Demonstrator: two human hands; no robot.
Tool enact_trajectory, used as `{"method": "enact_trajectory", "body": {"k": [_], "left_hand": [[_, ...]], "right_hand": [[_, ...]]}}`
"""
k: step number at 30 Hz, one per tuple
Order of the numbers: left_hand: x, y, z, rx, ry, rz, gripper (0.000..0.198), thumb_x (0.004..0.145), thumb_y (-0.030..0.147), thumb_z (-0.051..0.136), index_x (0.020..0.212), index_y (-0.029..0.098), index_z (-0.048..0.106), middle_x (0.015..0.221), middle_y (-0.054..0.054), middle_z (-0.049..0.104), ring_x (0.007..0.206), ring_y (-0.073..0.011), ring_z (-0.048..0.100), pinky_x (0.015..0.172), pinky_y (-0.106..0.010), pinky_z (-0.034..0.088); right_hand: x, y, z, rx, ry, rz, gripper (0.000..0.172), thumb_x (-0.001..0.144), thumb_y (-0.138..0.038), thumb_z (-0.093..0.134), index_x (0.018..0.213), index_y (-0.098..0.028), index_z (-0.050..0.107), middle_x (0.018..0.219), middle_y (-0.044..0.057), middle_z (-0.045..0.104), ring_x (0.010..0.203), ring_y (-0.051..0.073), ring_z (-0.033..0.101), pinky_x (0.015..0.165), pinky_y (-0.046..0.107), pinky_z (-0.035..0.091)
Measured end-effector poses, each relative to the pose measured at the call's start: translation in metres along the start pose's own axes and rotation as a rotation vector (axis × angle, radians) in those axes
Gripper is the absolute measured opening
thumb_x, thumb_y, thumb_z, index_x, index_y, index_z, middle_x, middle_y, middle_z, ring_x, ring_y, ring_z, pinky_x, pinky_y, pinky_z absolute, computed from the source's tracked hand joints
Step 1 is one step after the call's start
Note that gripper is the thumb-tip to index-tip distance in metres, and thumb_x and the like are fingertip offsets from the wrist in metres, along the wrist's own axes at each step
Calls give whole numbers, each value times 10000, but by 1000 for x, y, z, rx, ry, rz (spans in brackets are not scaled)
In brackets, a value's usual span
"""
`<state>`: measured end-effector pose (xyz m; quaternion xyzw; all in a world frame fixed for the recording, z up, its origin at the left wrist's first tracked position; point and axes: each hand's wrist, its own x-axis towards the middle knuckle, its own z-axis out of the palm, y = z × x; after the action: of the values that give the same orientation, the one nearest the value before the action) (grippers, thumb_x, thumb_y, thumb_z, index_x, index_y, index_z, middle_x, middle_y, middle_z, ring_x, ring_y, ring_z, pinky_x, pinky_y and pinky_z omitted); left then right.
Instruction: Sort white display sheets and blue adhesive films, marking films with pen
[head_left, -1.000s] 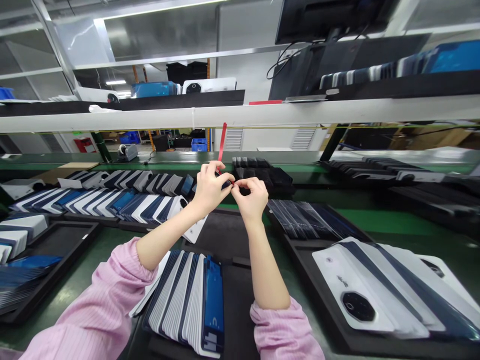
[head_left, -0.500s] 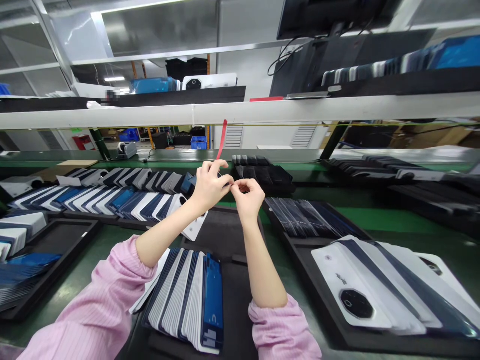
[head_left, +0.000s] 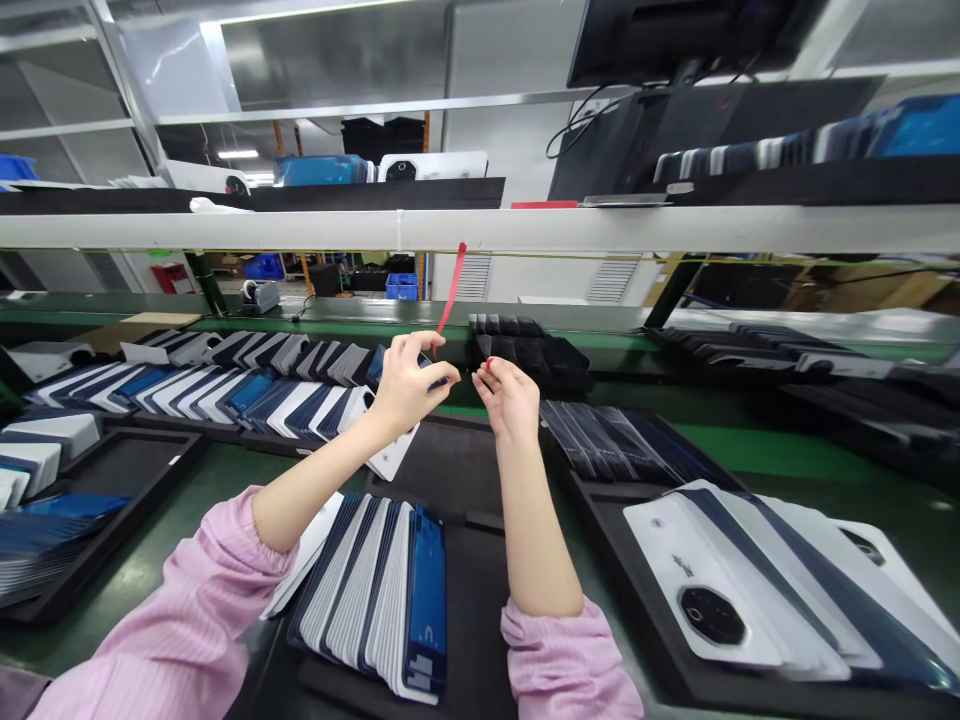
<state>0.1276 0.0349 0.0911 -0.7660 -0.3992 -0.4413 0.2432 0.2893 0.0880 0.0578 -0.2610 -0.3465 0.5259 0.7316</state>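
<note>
My right hand point(head_left: 511, 402) pinches a small red piece of tape point(head_left: 490, 364) between thumb and fingertips. Just left of it is my left hand point(head_left: 411, 388), with a gap between its thumb and bent index finger; its other fingers are partly hidden. A narrow red strip point(head_left: 454, 290) hangs from the shelf edge, and its lower end reaches that gap. Whether the left fingers touch the strip I cannot tell. Below my forearms, a fanned row of white and dark-blue phone back covers point(head_left: 367, 590), with a blue film-covered one at its right end, leans in a black tray point(head_left: 476, 610).
More covers stand in rows point(head_left: 202, 395) at the left. A right-hand tray point(head_left: 637, 590) holds white covers point(head_left: 712, 580) and dark translucent sheets point(head_left: 615, 440). Black stacked trays point(head_left: 525, 345) lie behind my hands. A white shelf beam point(head_left: 315, 230) crosses above; a tape dispenser point(head_left: 259, 296) stands at the back.
My hands were together at the fingertips and have parted, the right one turning its palm toward me. The red piece now shows in my right fingertips. The view has shifted slightly.
</note>
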Motion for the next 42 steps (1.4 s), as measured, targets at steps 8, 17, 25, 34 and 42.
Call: {"method": "enact_trajectory", "body": {"k": [8,17,25,34,42], "left_hand": [[-11,-7,-11,80,-153,93,132,863,130,634,893,232,712,963,-37,745,1015,-251,506,832,-392,379],[-17,-6,-15,123,-179,174,516,835,29,581,1287,272,625,1049,-23,775,1028,-241,561,832,-383,345],[-22,-5,-22,321,-200,418,403,933,57,524,1236,288,656,1160,-18,746,1027,-230,573,815,-389,354],[-26,-2,-31,307,-341,394,402,966,92,524,1313,273,613,1207,-73,714,1086,-222,606,852,-377,417],[-53,-12,-29,195,-396,359,554,878,7,577,1392,209,532,1419,-158,586,1233,-264,594,983,-423,507]], "right_hand": [[-12,5,11,20,-84,-29,472,565,-273,895,946,-238,619,680,-77,658,585,89,624,712,308,641],[-8,5,8,-18,-57,22,416,583,-363,849,909,-231,628,794,-38,664,672,100,623,772,319,610],[-12,7,9,-215,-147,123,415,641,-593,785,815,-218,742,943,35,705,785,159,599,609,238,501],[-17,15,17,-296,-212,103,472,622,-667,763,745,-213,721,820,32,700,792,184,621,617,261,458],[-13,19,13,-315,-26,6,354,659,-542,700,813,-223,694,873,5,696,731,145,597,613,236,421]]}}
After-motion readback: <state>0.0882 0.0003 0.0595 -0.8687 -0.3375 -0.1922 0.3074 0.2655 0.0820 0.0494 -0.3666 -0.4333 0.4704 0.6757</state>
